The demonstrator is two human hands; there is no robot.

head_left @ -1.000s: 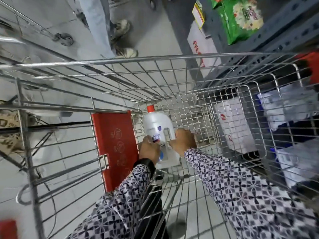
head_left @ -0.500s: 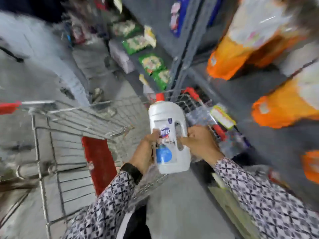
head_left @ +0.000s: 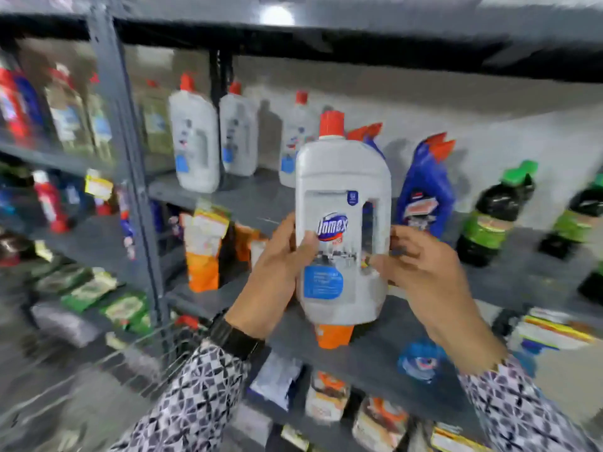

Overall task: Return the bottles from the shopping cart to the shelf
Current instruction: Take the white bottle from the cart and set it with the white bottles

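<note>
I hold a white Domex bottle (head_left: 342, 197) with a red cap upright in front of the grey shelf (head_left: 261, 203). My left hand (head_left: 277, 275) grips its left side, thumb across the label. My right hand (head_left: 421, 272) grips the handle side. Three matching white bottles (head_left: 195, 141) stand on the shelf behind and to the left. The wire shopping cart (head_left: 130, 357) shows at the lower left, blurred.
Blue bottles (head_left: 424, 194) with red caps and dark bottles (head_left: 496, 216) with green caps stand to the right on the same shelf. Orange pouches (head_left: 202, 249) fill the level below. A grey upright post (head_left: 130, 158) divides the shelving at left.
Both hands lifted the white bottle out of the cart and up to shelf height. The view swung from the cart basket up to the shelves.
</note>
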